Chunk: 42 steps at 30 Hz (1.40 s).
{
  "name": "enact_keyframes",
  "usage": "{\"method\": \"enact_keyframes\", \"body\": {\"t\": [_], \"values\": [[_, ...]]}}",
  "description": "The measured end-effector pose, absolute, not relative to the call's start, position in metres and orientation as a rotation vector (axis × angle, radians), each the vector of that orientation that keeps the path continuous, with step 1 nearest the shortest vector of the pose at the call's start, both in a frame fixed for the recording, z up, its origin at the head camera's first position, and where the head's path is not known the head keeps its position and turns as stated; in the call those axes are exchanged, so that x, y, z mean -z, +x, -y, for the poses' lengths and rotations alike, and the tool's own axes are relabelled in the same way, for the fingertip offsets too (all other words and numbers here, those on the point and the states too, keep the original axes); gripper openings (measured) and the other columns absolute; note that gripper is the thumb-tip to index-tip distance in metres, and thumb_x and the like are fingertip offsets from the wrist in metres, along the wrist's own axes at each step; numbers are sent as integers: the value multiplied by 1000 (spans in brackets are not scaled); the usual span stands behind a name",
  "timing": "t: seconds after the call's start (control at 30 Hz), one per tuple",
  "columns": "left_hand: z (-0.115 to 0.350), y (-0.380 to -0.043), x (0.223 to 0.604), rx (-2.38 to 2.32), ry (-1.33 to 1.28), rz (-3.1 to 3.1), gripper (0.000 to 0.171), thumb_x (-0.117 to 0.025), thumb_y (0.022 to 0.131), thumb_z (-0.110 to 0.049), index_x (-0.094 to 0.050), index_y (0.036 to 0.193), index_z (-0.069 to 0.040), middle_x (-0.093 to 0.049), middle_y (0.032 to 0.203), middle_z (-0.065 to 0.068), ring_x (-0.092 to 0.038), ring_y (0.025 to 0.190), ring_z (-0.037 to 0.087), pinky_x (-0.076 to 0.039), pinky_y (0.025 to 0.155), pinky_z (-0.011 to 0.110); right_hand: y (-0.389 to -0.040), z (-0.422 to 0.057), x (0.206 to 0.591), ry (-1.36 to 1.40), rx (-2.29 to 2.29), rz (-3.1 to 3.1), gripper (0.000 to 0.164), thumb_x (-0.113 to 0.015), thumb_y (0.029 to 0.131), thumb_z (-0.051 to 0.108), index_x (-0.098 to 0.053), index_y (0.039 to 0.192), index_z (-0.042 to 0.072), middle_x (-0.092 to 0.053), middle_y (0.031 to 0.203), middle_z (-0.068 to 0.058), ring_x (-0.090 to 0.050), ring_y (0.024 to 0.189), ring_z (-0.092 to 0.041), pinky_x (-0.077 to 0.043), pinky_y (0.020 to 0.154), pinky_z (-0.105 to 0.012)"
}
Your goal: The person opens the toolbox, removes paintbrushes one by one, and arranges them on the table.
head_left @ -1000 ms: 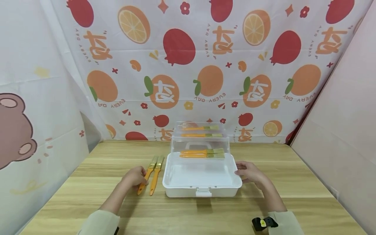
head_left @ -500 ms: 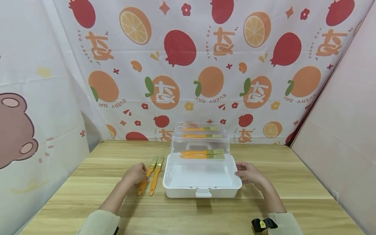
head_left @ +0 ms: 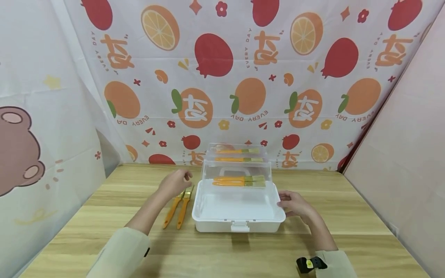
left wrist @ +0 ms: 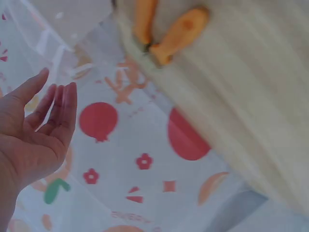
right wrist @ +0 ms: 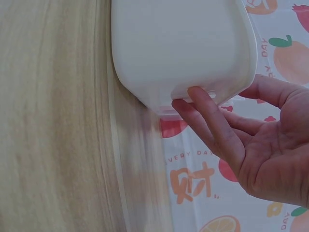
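In the head view, my left hand [head_left: 175, 184] is raised over the bristle ends of two orange-handled paintbrushes [head_left: 183, 211] lying on the table. The left wrist view shows that hand [left wrist: 41, 130] with spread, relaxed fingers and a bare palm; the brush handles [left wrist: 182, 34] are apart from it. A white plastic box [head_left: 240, 226] stands open at the centre, with a clear tiered lid [head_left: 212, 170] raised behind. My right hand [head_left: 295, 204] touches the box's right side. In the right wrist view, extended fingers [right wrist: 212, 116] rest against the box wall [right wrist: 183, 43].
Several more orange-handled brushes [head_left: 238, 181] lie across the box's back and the lid tiers. A fruit-print cloth [head_left: 222, 96] hangs behind the wooden table [head_left: 240, 256], and white cloths [head_left: 399, 154] flank it. A black wrist strap [head_left: 311, 264] is by the right sleeve.
My left hand has left the left paintbrush's handle and moved up and to the right, past the bristles. Both loose brushes stay in place. My right hand stays at the box's side.
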<state>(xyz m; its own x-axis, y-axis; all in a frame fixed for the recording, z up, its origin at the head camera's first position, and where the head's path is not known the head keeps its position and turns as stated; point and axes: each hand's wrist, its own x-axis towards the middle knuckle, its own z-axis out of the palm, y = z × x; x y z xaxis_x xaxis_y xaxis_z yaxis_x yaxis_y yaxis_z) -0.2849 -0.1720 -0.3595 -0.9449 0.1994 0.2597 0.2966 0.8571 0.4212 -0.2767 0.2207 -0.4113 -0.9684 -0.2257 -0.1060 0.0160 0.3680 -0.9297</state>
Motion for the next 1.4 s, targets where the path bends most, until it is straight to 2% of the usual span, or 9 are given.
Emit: {"method": "enact_keyframes", "body": {"t": [0.2, 0.63, 0.9, 1.17, 1.4], "values": [[143, -295, 343, 633, -575, 2721, 7, -67, 80, -5, -63, 85, -3, -58, 74, 0, -52, 66, 15, -44, 58, 29, -277, -222, 416, -176, 1644, -2409, 48, -57, 87, 4, -40, 129, -12, -54, 113, -19, -57, 94, -27, -52, 68, -44], [87, -318, 335, 565, -915, 2792, 8, -68, 80, -1, -65, 86, -6, -58, 76, -1, -54, 71, 15, -45, 63, 27, -277, -229, 418, -169, 1672, -2404, 47, -58, 85, 4, -41, 127, -12, -55, 111, -18, -58, 93, -27, -52, 68, -44], [70, -320, 333, 358, -964, 2892, 9, -71, 78, -2, -66, 82, -8, -57, 71, -5, -52, 68, 13, -45, 63, 28, -279, -229, 417, -172, 1667, -2399, 47, -57, 86, 4, -41, 128, -12, -55, 112, -19, -58, 93, -27, -52, 69, -44], [62, -335, 344, 276, -1059, 2909, 12, -72, 74, 1, -69, 82, -8, -56, 69, -3, -50, 67, 14, -44, 64, 25, -279, -228, 413, -189, 1671, -2393, 49, -58, 86, 5, -40, 129, -12, -53, 114, -21, -57, 95, -27, -52, 69, -43], [61, -336, 347, 235, -933, 3026, 14, -70, 79, -1, -70, 84, -14, -57, 72, -4, -50, 69, 15, -44, 66, 27, -282, -227, 415, -211, 1682, -2382, 49, -59, 86, 5, -41, 129, -11, -53, 115, -21, -57, 95, -28, -52, 69, -43]]}}
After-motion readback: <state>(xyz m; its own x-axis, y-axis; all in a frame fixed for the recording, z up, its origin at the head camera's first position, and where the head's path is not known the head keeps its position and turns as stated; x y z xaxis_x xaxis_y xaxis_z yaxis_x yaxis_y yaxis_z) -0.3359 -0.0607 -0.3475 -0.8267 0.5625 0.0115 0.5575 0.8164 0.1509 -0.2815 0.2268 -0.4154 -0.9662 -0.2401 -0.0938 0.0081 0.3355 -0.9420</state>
